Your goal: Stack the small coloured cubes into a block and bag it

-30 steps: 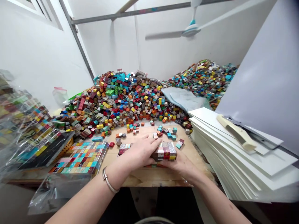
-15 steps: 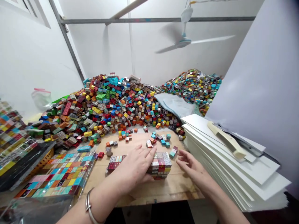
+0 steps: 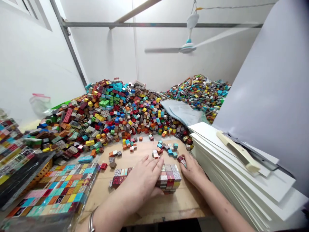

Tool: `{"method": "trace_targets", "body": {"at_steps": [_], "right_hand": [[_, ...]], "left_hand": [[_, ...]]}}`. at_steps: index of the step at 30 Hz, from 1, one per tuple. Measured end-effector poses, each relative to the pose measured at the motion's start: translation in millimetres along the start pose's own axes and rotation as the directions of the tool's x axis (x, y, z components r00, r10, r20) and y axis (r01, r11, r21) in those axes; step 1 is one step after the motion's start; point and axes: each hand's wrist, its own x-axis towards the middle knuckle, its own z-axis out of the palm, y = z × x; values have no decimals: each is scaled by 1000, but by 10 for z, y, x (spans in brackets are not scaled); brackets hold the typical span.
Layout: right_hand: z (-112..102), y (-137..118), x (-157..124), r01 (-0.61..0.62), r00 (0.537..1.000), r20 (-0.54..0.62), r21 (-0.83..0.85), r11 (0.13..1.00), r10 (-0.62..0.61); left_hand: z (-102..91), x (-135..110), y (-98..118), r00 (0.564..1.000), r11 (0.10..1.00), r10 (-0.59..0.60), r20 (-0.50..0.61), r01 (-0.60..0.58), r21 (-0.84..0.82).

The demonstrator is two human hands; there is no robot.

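Near the front edge of the tan board, the left hand lies across a bar of cubes, fingers together; whether it grips, I cannot tell. The bar's long axis runs left-right, roughly along that edge; its cubes are patterned maroon, grey, white, yellow. Toward the right edge, the right hand curls its fingers against a maroon-and-teal block, grip unclear. Beyond the far edge rises a block heap.
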Motion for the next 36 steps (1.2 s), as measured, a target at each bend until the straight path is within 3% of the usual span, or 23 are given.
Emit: {"method": "trace_targets", "body": {"at_steps": [5, 7, 9, 11, 12, 14, 15, 16, 17, 18, 20, 22, 25, 30, 33, 36], "right_hand": [[25, 90, 12, 78, 997, -11, -22, 997, -78], [-12, 113, 27, 109, 994, -11, 3, 994, -109], [-124, 101, 38, 135, 991, -24, 37, 990, -134], [-320, 9, 40, 159, 986, -57, 76, 984, -155], [-441, -79, 34, 182, 982, -76, 98, 978, -175], [-691, -351, 1, 258, 964, -114, 206, 944, -239], [-802, -529, -27, 319, 946, -144, 251, 914, -290], [-891, -726, -62, 391, 920, -158, 280, 877, -360], [-951, -934, -102, 464, 886, -154, 310, 830, -438], [-981, -1143, -142, 542, 839, -167, 329, 773, -517], [-951, -1521, -212, 641, 758, -139, 335, 690, -637], [-844, -1804, -256, 706, 683, -75, 321, 631, -726], [-673, -2035, -276, 757, 612, -2, 292, 584, -791], [-563, -2137, -322, 753, 612, 118, 213, 622, -782], [-561, -2112, -360, 739, 633, 131, 191, 646, -763], [-622, -2013, -299, 721, 662, 63, 220, 657, -747]], "left_hand": [[-104, 43, 10, 999, 999, -22, -24, 21, -44], [-174, -12, 5, 992, 998, -47, -114, 44, -35], [-235, -142, -25, 958, 996, -84, -275, 78, -31], [-252, -343, -78, 859, 986, -167, -485, 144, -85], [-237, -460, -107, 774, 971, -240, -586, 194, -142], [-155, -700, -157, 556, 903, -428, -712, 299, -309], [-94, -809, -175, 457, 845, -531, -713, 347, -407], [-24, -905, -186, 387, 783, -619, -684, 380, -493], [49, -983, -191, 364, 725, -687, -629, 400, -560], [120, -1043, -191, 373, 679, -734, -567, 412, -608], [240, -1110, -176, 443, 642, -761, -474, 412, -647], [315, -1129, -154, 522, 651, -739, -427, 388, -652], [347, -1128, -127, 599, 684, -685, -414, 334, -648], [337, -1146, -119, 679, 710, -628, -381, 299, -637], [374, -1167, -113, 673, 708, -636, -378, 314, -632], [455, -1222, -94, 653, 695, -661, -370, 345, -631]]}}
